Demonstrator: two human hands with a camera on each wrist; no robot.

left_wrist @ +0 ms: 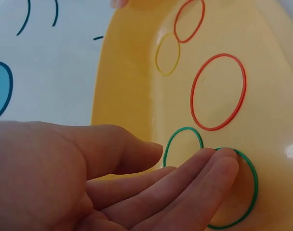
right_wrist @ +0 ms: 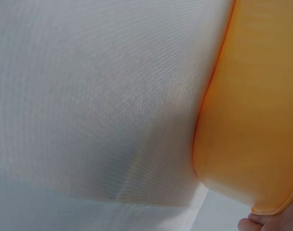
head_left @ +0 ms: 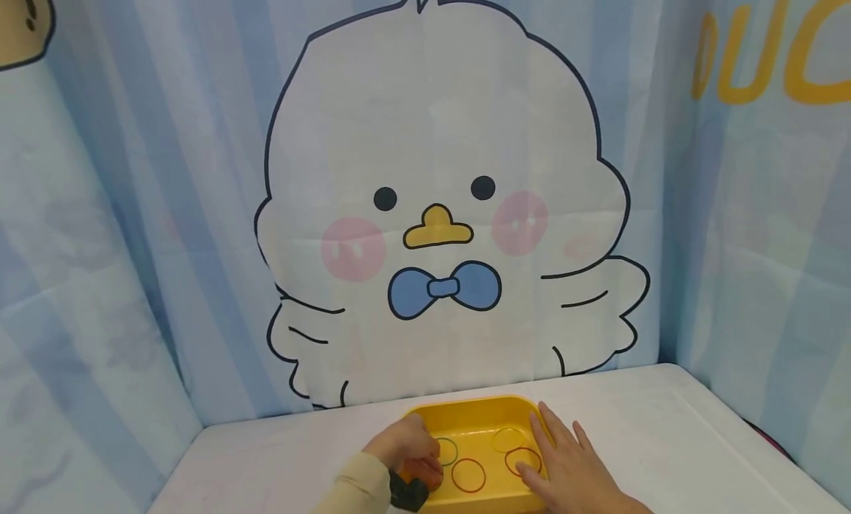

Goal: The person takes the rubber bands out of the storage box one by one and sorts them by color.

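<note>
Head view: we see a white desk point(head_left: 665, 425) before a duck-print curtain point(head_left: 439, 204).
Tray: yellow tray point(head_left: 465, 414) mid-desk.
Left hand point(head_left: 405, 447): fingers point(left_wrist: 204, 168) together, touching green band point(left_wrist: 250, 192).
Right hand point(head_left: 565, 462): flat, spread, on tray's right rim.
Hidden: both forearms cut off.

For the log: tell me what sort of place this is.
Probably a staged tabletop booth: a white table enclosed by blue striped curtains with a cartoon chick print, and a yellow tray of rubber bands.
</note>
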